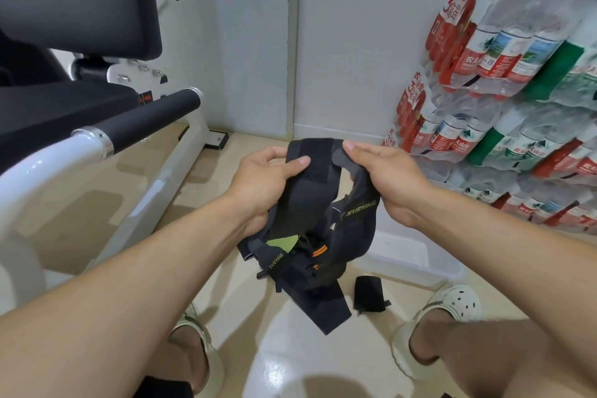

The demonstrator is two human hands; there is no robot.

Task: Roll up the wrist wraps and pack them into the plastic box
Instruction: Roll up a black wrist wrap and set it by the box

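Note:
A long black wrist wrap (318,178) with a velcro patch and yellow lettering hangs between my two hands above the floor. My left hand (261,178) grips its top left part, thumb on the front. My right hand (384,174) pinches the top right edge. Below them a pile of more black wraps (303,265) with green and orange marks lies on the floor. One rolled black wrap (368,296) lies to the right of the pile. The clear plastic box (416,257) stands on the floor at the right, partly hidden by the hanging wrap.
A white-framed gym machine (106,126) with black pads fills the left. Stacked packs of bottled water (504,81) line the right wall. My feet in pale clogs (452,310) rest on the beige tiled floor on either side of the pile.

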